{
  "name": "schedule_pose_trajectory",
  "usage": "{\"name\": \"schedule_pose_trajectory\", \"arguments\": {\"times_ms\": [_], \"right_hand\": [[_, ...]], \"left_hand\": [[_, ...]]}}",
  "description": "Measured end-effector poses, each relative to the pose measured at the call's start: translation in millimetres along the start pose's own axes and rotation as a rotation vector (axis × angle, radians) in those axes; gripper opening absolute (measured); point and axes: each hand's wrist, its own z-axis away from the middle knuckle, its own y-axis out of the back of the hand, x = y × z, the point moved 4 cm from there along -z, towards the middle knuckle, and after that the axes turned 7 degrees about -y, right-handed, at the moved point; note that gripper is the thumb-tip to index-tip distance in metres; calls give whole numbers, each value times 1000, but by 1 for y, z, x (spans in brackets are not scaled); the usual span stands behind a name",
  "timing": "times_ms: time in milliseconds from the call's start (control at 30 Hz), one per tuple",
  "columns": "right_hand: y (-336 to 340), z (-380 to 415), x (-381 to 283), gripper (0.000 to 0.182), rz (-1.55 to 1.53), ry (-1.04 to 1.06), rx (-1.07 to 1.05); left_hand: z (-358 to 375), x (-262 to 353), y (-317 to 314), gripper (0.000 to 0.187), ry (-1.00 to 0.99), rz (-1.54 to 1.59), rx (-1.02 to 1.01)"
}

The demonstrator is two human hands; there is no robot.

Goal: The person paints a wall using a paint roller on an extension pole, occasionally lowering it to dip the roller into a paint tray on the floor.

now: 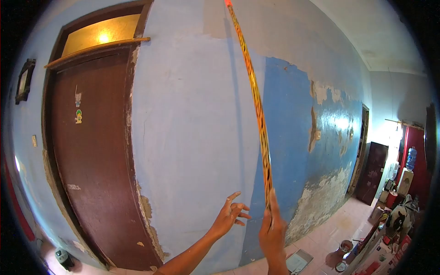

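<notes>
A long pole (257, 105) with a twisted orange, yellow and green pattern rises from the lower middle to the top edge, where its end looks red-orange. My right hand (273, 229) is wrapped round its lower part. Just left of the pole, my left hand (230, 213) is off it, fingers apart and slightly curled, with nothing in them; pale smears mark its fingers. Behind both hands stands a wall (192, 114), light blue on the left, darker blue on the right and greyish towards the top. The pole casts a thin shadow on the light blue part.
A brown door (94, 156) with stickers is at the left. Peeled plaster (318, 201) shows low on the right wall. On the tiled floor are a flat tray (299, 262), a bucket (345, 246) and, at far right, cluttered boxes (378, 256). An open dark door (373, 173) stands farther back.
</notes>
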Motion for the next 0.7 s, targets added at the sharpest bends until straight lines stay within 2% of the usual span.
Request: {"name": "schedule_pose_trajectory", "arguments": {"times_ms": [200,233,333,400,500,567,700], "right_hand": [[-3,-100,-66,51,94,-147,-35],[-6,-118,-74,51,95,-142,-34],[-7,-166,-107,51,133,86,122],[-8,-195,-129,49,110,-64,49],[-10,-239,-158,48,117,-54,57],[-11,-270,-167,48,143,49,139],[-16,-314,-186,48,96,94,134]], "left_hand": [[37,-5,41,70,37,-21,66],[42,-3,49,71,55,-37,95],[60,-2,72,71,50,-48,155],[71,-7,86,72,51,-46,179],[87,-11,104,73,68,-45,230],[97,-14,115,73,80,-44,257],[110,-18,131,70,126,-49,308]]}}
